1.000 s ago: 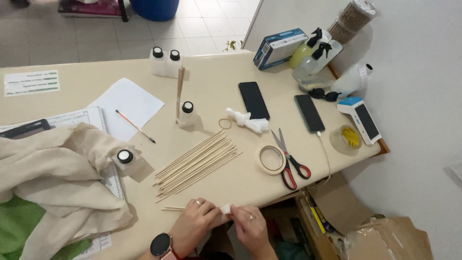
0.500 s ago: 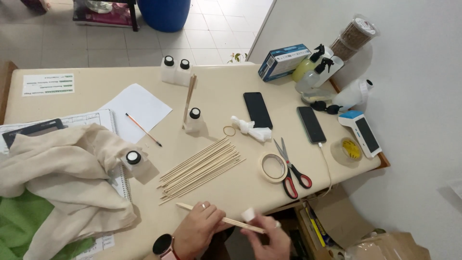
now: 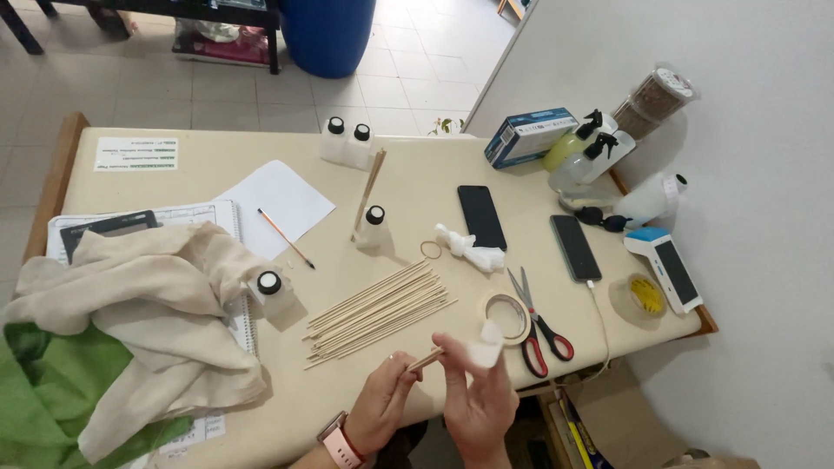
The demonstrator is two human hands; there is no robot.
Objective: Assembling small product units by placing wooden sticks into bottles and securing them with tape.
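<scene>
My left hand [image 3: 383,411], with a watch on the wrist, pinches the near end of a thin wooden stick [image 3: 426,359] at the table's front edge. My right hand [image 3: 476,398] holds a small white cotton wad [image 3: 485,348] at the stick's other end. Just beyond the hands lies a loose pile of several wooden sticks [image 3: 377,310] on the beige table [image 3: 200,178]. A roll of masking tape [image 3: 506,317] and red-handled scissors [image 3: 540,323] lie right beside my right hand.
Beige cloth [image 3: 148,304] over green fabric [image 3: 43,391] covers the left. Small black-capped bottles [image 3: 269,289], a pencil [image 3: 285,237], white paper [image 3: 276,200], two phones [image 3: 480,216], more cotton [image 3: 469,249], a rubber band [image 3: 431,250], spray bottles [image 3: 587,152], a blue box [image 3: 528,135] and a handheld terminal [image 3: 666,269] fill the rest.
Both hands lifted off the table edge with the stick. The cotton wad has come up at the stick's tip in my right fingers, and the view moved closer.
</scene>
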